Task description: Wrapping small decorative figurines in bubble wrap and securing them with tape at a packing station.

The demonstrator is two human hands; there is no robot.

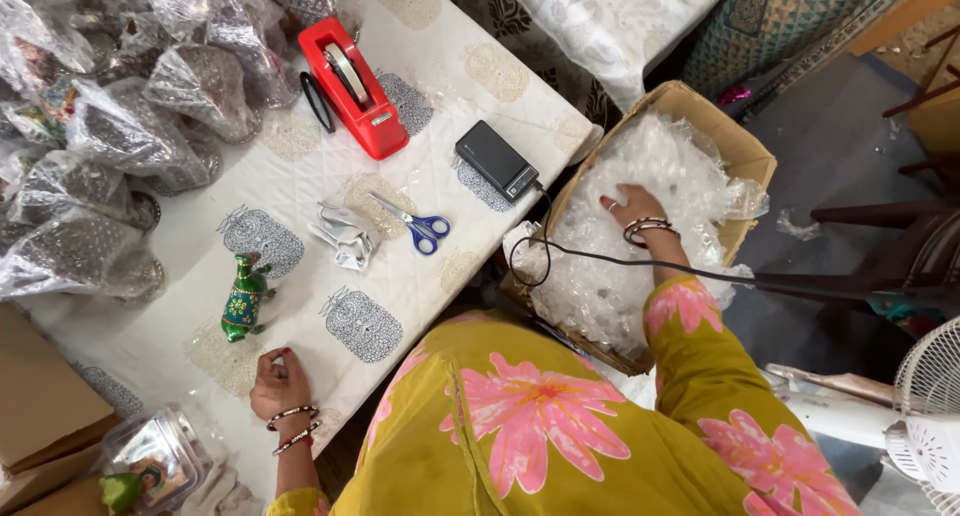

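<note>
A white patterned table (420, 106) holds clear-wrapped bundles (110, 126), a red tape dispenser (352, 86), blue scissors (420, 226) and a green painted elephant figurine (243, 298). Beside it, an open cardboard box (745, 156) is full of bubble wrap (640, 226). The right hand (628, 206) reaches down, arm outstretched, fingers spread into the wrap; pulling one loose sheet free would likely go cleanest. The left hand (278, 381) rests loosely curled, holding nothing, on the table edge near the figurine.
</note>
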